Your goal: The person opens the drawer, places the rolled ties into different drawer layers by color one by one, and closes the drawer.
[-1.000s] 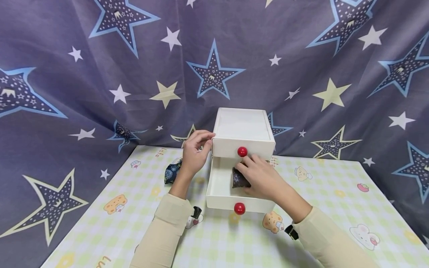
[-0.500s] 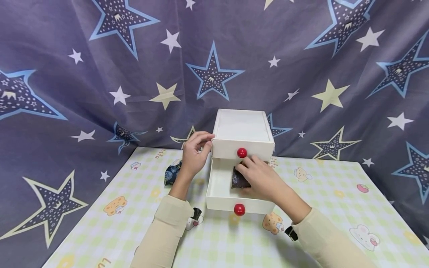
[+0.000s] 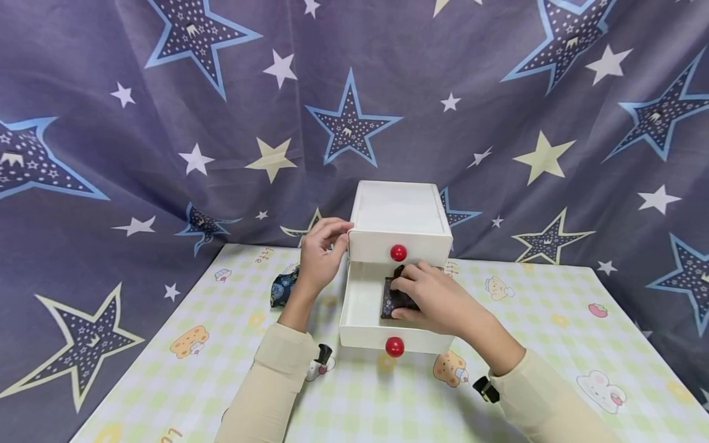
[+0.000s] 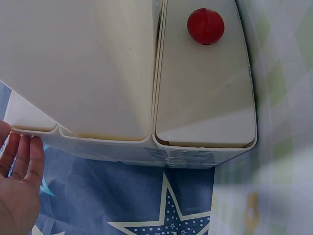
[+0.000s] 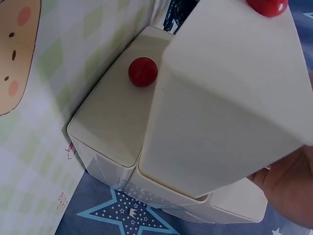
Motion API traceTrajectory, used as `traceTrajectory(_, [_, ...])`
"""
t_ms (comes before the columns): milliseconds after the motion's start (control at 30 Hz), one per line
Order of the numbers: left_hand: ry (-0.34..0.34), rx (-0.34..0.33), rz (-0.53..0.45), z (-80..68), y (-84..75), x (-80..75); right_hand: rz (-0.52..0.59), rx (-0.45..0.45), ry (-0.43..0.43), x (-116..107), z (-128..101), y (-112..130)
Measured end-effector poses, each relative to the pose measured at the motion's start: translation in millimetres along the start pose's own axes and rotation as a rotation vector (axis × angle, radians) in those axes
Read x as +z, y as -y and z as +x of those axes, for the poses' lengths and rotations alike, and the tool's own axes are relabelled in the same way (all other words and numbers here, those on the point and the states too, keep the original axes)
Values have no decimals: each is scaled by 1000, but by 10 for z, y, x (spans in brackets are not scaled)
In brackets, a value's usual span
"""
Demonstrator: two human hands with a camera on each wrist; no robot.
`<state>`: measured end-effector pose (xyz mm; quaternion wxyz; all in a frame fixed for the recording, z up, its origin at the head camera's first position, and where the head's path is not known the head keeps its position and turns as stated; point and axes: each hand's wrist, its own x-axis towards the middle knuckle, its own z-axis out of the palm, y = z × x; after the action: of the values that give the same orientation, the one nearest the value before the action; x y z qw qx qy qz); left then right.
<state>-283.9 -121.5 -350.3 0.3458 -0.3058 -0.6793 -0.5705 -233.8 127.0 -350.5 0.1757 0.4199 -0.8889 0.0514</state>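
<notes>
A white drawer cabinet (image 3: 400,208) with red knobs stands at the back of the table. Its middle drawer (image 3: 362,332) is pulled out. Inside it lies a dark patterned cloth pouch (image 3: 389,303). My right hand (image 3: 437,299) reaches into the drawer with curled fingers over the pouch and the thumb at its front edge. In the right wrist view the drawer wall hides the pouch and most of that hand (image 5: 288,188). My left hand (image 3: 323,255) touches the cabinet's upper left side; in the left wrist view its fingers (image 4: 22,159) lie nearly straight against the edge.
A blue floral pouch (image 3: 284,287) lies on the table left of the cabinet, partly behind my left forearm. The top drawer (image 3: 368,246) and the bottom drawer (image 4: 205,93) are closed. A star-patterned curtain (image 3: 232,123) hangs behind the checked tablecloth (image 3: 232,320).
The dark pouch has shifted slightly toward the drawer's front under my right hand, and a black bit of it pokes up behind my fingers. The left hand keeps its place.
</notes>
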Motion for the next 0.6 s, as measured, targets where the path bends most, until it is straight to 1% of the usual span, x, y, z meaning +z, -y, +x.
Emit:
traceTrajectory(167, [-8, 9, 4, -2, 42, 4, 19, -19, -24, -1, -3, 13])
traceTrajectory(300, [-10, 12, -8, -22, 250, 9, 20, -27, -29, -8, 0, 20])
traceTrajectory(400, [-10, 15, -10, -20, 221, 6, 23, -29, -24, -15, 4, 31])
traceTrajectory(533, [-9, 14, 5, 2, 17, 2, 22, -39, -24, -21, 8, 44])
traceTrajectory(600, [-11, 10, 5, 3, 19, 5, 15, -47, -29, -21, 7, 47])
